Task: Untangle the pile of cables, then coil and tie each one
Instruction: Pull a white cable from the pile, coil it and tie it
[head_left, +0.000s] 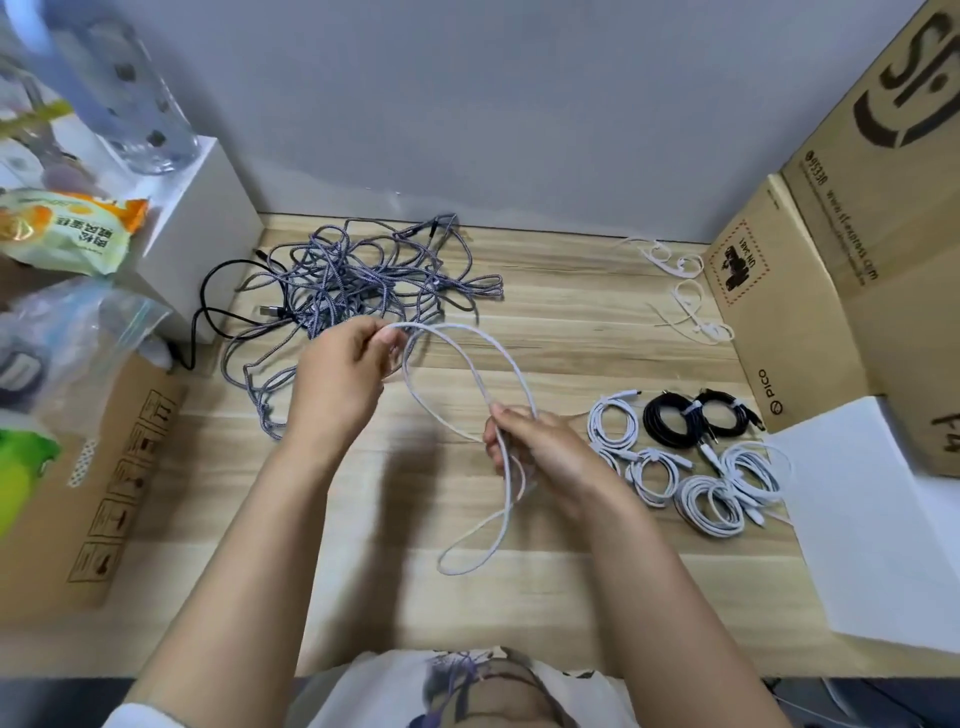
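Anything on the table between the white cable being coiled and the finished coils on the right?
Nothing visible. The white cable is held in the left hand and right hand. Bare table shows between the right hand and the finished coils. The tangled pile lies on the far left.

held cable (470, 358): white | tangled pile (358, 280): grey-blue braided weave, one black lead (208, 312) among it | coiled cables (706, 499): mostly white, two black (696, 418) | loose ties (680, 291): white | table (571, 322): pale wood grain | boxes (831, 270): brown card, black print | wall (467, 104): plain grey
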